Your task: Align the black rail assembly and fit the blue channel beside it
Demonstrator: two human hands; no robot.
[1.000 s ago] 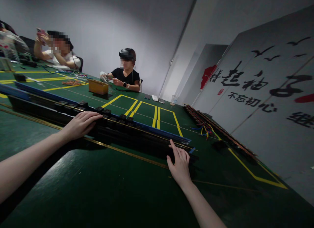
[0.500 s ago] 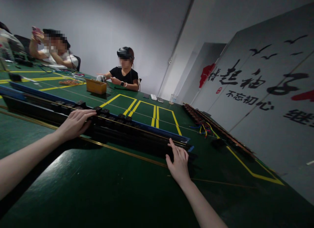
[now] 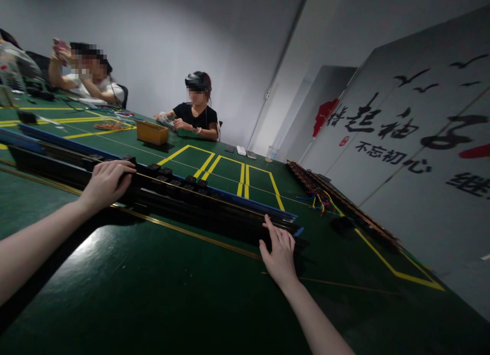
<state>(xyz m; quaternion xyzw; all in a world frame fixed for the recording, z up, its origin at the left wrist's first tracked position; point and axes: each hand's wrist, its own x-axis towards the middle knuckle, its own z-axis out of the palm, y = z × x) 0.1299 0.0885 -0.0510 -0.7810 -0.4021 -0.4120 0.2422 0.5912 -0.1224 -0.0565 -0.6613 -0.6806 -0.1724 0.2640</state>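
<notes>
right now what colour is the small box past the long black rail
The small box is mustard yellow, clearest in the head view.

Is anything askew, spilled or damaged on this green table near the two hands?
Nothing is spilled or broken. The left hand and right hand rest on the long black rails, which lie straight. Only the coloured wires by the far strip stick out loosely.

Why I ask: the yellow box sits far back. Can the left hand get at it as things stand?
Probably not. The left hand grips the long black rail, arm stretched out, and the yellow box stands well beyond it across the green table. Nothing blocks the way; it looks too far.
</notes>
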